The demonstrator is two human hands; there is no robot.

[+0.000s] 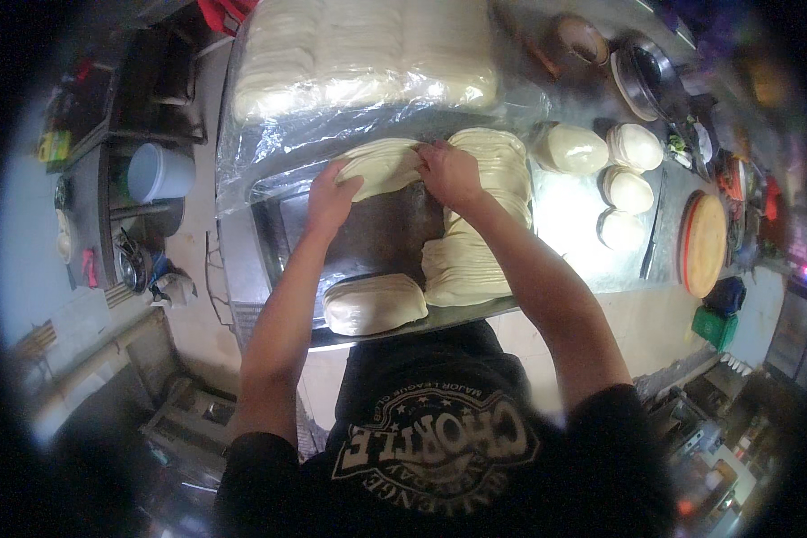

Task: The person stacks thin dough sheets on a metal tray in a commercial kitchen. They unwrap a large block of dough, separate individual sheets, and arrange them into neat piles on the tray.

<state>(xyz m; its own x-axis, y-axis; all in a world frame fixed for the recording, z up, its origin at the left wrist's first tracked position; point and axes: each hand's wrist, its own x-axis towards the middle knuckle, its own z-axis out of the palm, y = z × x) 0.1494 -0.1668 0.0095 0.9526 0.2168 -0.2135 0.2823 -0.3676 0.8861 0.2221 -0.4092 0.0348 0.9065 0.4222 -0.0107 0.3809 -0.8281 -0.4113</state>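
Between my two hands is a flat oval piece of pale dough [385,168], over the far part of a dark metal tray [383,232]. My left hand [331,198] grips its left end, thumb on top. At the dough's right end, the fingers of my right hand [450,173] pinch the edge. Overlapping layers of dough [487,151] fill the tray's right side, partly hidden by my right forearm. A smaller stack of dough sheets [375,306] lies at the tray's near left.
Behind the tray, rows of layered dough [363,54] lie under clear plastic film [309,131]. Several round dough stacks [631,190] stand on the table at right. Farther right are a round wooden board [705,245] and a metal pan [645,74]. A pale bucket [161,173] is at left.
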